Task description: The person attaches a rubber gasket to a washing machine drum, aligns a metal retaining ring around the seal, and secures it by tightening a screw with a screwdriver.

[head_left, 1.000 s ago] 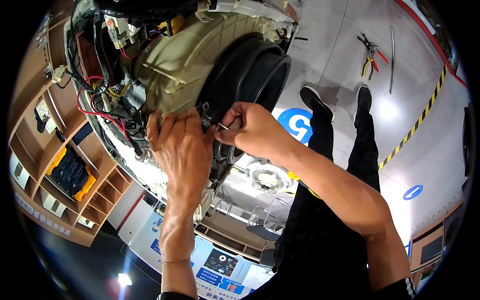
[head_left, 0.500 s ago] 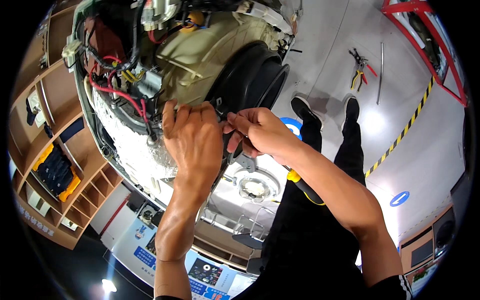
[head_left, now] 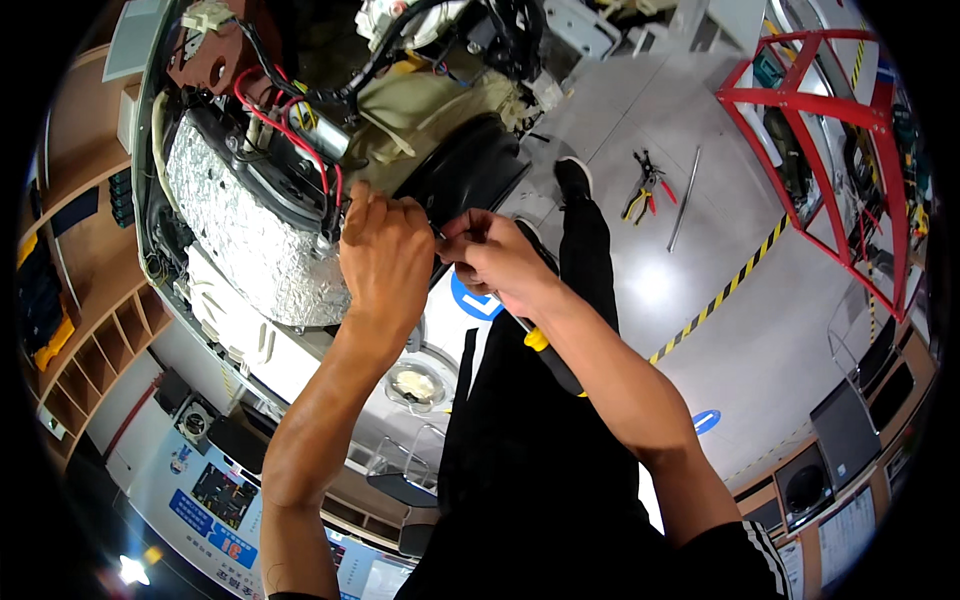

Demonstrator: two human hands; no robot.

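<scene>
My left hand is closed, its fingers curled over the edge of the vehicle assembly beside red cables; what they grip is hidden. Close against it, my right hand pinches with thumb and forefinger at a small dark piece too small to name. A screwdriver with a yellow and black handle hangs from the right hand's palm side, its metal shaft running up into the curled fingers. Just beyond both hands sits a rounded black part. Silver foil insulation covers the section left of my left hand.
Pliers and a thin metal rod lie on the grey floor to the right. A red metal frame stands at the far right, near black and yellow floor tape. Wooden shelving lines the left.
My view has shifted, so the floor tools and red frame appear farther left. Both hands stay together at the same part of the assembly, and the screwdriver is still in the right hand.
</scene>
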